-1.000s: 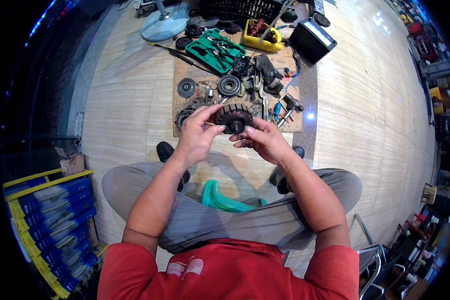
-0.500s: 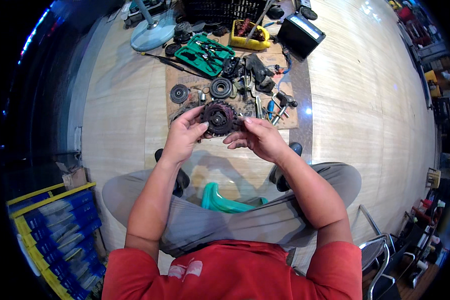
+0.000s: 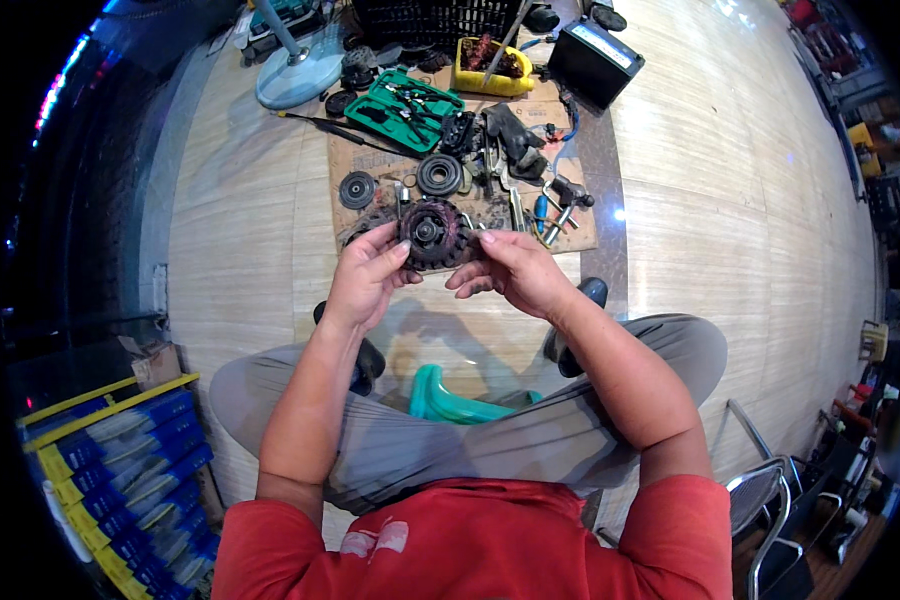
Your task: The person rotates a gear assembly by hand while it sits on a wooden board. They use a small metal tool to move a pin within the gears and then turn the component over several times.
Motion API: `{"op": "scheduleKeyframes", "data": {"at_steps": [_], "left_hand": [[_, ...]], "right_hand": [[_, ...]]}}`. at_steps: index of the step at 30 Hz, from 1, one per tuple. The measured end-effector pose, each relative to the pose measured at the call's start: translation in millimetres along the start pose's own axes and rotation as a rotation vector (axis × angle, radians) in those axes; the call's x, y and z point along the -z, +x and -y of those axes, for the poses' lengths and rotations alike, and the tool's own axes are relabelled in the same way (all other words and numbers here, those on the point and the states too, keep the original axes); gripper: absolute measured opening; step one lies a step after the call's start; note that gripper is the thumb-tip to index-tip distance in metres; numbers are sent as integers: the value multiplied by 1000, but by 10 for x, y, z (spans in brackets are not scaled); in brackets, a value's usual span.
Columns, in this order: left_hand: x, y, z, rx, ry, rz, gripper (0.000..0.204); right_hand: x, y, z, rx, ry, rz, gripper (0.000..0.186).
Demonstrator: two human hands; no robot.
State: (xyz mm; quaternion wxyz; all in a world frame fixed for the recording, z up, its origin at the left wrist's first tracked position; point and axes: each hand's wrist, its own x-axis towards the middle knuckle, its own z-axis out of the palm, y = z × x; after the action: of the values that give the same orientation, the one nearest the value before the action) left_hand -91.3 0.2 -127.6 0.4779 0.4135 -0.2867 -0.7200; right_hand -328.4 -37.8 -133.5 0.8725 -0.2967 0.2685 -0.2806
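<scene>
The pale floor (image 3: 730, 220) carries a brown cardboard sheet (image 3: 355, 160), and over its near edge, toward six o'clock of the sheet, a person holds a dark toothed wheel (image 3: 430, 235). The left hand (image 3: 365, 285) is closed on the wheel at its nine o'clock side, with the thumb on the front face. The right hand (image 3: 530, 275) is half curled beside the three o'clock side; one cannot tell whether it presses on the wheel. From here, the wheel could slip, because the sure grip seems to be on one side only, and the dark smudges on the right fingertips (image 3: 467, 289) suggest grease. If it falls, it could chip a tooth on the floor, or strike the ribbed ring (image 3: 452, 178) at twelve o'clock from it or the flat disc (image 3: 357, 190) at ten. As for the containers, a green case (image 3: 380, 130) lies open just before twelve o'clock, with dark tools (image 3: 416, 97) inside it. Toward one o'clock stands a yellow tub (image 3: 480, 82), which contains reddish-brown parts (image 3: 482, 52), and a thin rod (image 3: 510, 38) slants across it. Farther away, at twelve, is a black crate (image 3: 410, 30), whose contents cannot be made out.
</scene>
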Motion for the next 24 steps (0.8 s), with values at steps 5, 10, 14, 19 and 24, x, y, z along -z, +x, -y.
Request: {"op": "scheduleKeyframes", "data": {"at_steps": [5,10,14,19,24], "left_hand": [[29,-4,36,16,-67,14,37],[-33,-8,37,7,-66,-16,38],[-62,-7,64,-21,-45,-57,40],[-50,5,115,-45,25,-59,41],[-156,-25,70,17,85,-63,41]], "right_hand": [[-88,-18,38,13,-141,-53,42],[-133,-37,80,26,-255,-88,46],[-160,-47,92,41,-287,-123,42],[-100,9,13,99,-359,-182,31],[-94,22,-28,153,-508,-280,31]]}}
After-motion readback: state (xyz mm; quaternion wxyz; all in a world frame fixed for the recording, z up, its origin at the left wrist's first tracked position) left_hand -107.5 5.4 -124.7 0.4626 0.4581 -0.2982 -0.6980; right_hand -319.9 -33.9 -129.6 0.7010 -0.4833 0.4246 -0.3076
